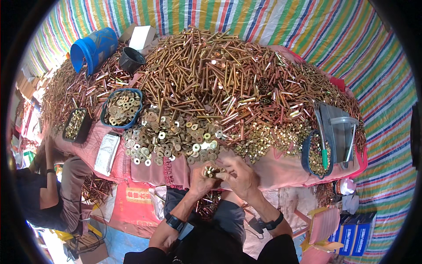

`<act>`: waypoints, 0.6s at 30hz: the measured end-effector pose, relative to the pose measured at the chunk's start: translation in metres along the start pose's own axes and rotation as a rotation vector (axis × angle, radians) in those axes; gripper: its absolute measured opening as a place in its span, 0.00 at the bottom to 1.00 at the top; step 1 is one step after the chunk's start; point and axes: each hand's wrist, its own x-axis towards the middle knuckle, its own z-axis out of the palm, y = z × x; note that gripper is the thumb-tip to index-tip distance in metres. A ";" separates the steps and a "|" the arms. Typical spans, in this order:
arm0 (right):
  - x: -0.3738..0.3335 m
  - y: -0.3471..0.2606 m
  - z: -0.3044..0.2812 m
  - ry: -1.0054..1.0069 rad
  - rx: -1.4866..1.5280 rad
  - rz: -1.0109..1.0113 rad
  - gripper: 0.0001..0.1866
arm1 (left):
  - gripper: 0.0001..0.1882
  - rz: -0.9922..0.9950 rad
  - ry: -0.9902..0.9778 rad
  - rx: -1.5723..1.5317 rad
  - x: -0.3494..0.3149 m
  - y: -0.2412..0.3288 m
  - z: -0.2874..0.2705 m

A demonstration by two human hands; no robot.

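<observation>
My left hand is closed around a bunch of brass-coloured bolts, their ends facing up. Beside it, my right hand has its fingers drawn together at the bunch's right side; whatever small piece they pinch is too small to make out. Just beyond my hands lies a spread of flat round washers. To the right of these sits a pile of small brass-coloured nuts. Behind both rises a large heap of long coppery bolts.
A blue tub of washers and a dark tray of nuts stand left. At right are a blue tub with a green-handled tool and a grey scoop-like container. A blue bucket lies at the back left. Another person sits left.
</observation>
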 end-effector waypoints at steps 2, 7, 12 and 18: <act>0.000 0.000 -0.002 -0.033 -0.103 -0.116 0.18 | 0.06 -0.019 -0.003 0.000 -0.001 0.001 0.001; 0.000 0.007 -0.006 -0.064 -0.101 -0.112 0.16 | 0.04 0.078 0.022 0.055 0.001 -0.002 0.005; -0.007 0.020 0.002 0.082 -0.082 0.043 0.13 | 0.04 0.014 0.014 0.050 -0.001 0.002 0.003; -0.007 0.038 -0.018 -0.104 0.305 0.656 0.11 | 0.08 0.249 0.185 0.279 -0.005 0.011 0.003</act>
